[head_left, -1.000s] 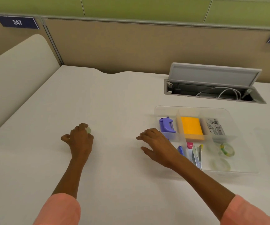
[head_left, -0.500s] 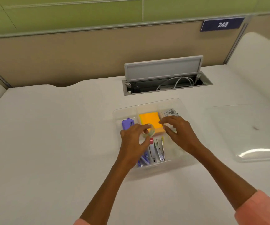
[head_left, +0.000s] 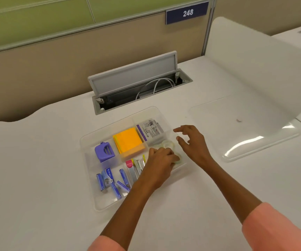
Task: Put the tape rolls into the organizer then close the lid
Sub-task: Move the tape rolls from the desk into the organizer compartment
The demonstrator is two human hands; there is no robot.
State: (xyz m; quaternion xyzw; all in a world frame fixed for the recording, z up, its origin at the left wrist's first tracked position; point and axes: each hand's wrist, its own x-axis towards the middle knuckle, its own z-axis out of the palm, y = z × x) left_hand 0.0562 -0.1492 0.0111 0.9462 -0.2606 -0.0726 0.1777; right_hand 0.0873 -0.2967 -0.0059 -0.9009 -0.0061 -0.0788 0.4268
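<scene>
So the clear organizer (head_left: 91, 142) is sat open on the white desk (head_left: 37, 160), and its lid (head_left: 245, 127) is lying flat off to the right, well apart from it. The left hand (head_left: 159, 164) is reached into the right-hand compartment, fingers curled down over a tape roll (head_left: 179, 161) at the near edge; whether it's actually gripped or just touched can't be told. Another tape roll (head_left: 167, 144) is seen just behind it in the same compartment. The right hand (head_left: 193, 143) is held loose and empty above the organizer's right rim, fingers spread. Orange sticky notes (head_left: 129, 142), a purple sharpener-looking thing (head_left: 104, 151) and blue staple boxes (head_left: 110, 180) are packed in the other sections.
</scene>
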